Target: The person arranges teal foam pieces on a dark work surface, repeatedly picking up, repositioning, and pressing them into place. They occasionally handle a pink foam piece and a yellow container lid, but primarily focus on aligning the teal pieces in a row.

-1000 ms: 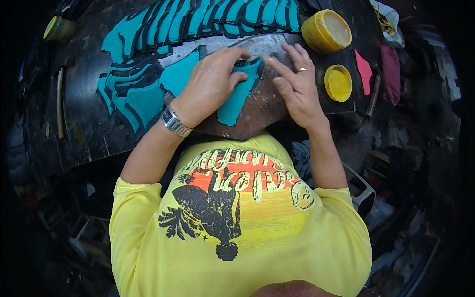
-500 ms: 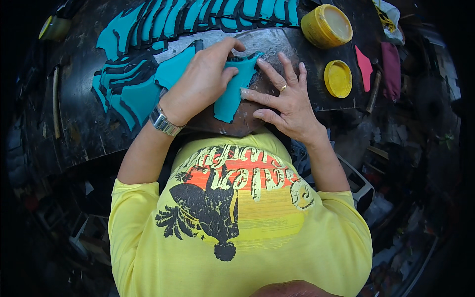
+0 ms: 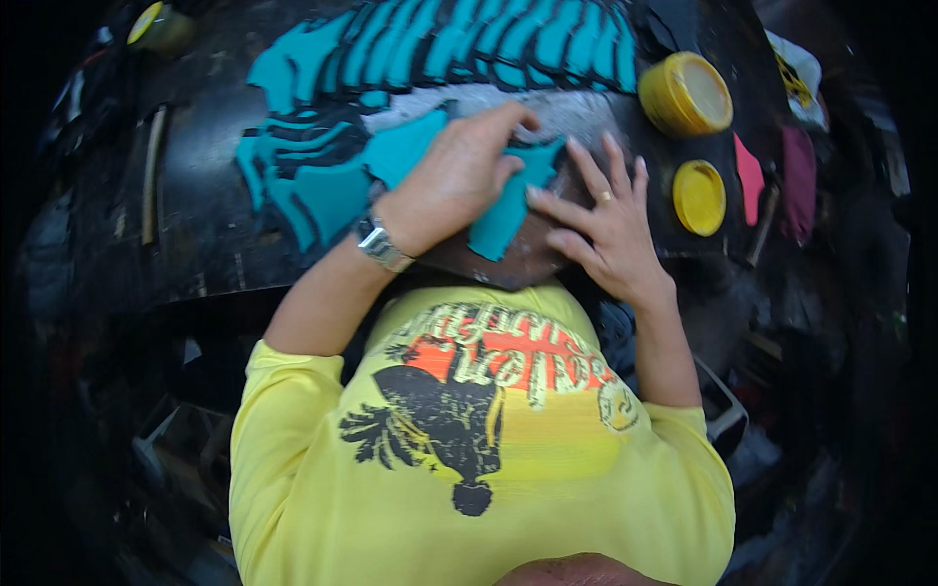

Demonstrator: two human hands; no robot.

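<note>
A teal cut piece (image 3: 503,220) with dark edges, its material unclear, lies on a brown board (image 3: 532,254) close to my body. My left hand (image 3: 445,181) bends over its upper left part, thumb and curled fingers at the edge; the other fingertips are hidden. On the right side, my right hand (image 3: 620,230) has its fingers spread, with fingertips touching or very near the piece's right edge. Partly under my left hand is another teal piece (image 3: 405,146). Left of that lies a stack of teal pieces (image 3: 327,195) with black borders.
Overlapping teal pieces (image 3: 454,44) form a long row along the back. To the right stand a yellow tub (image 3: 674,98) and its yellow lid (image 3: 699,200), near a pink piece (image 3: 749,176), a wooden handle (image 3: 765,227) and maroon cloth (image 3: 798,186). A stick (image 3: 153,176) lies left.
The whole view has shifted, so the table and both hands appear farther right and lower, with some blur. Against the teal piece, my hands hold nearly the same places.
</note>
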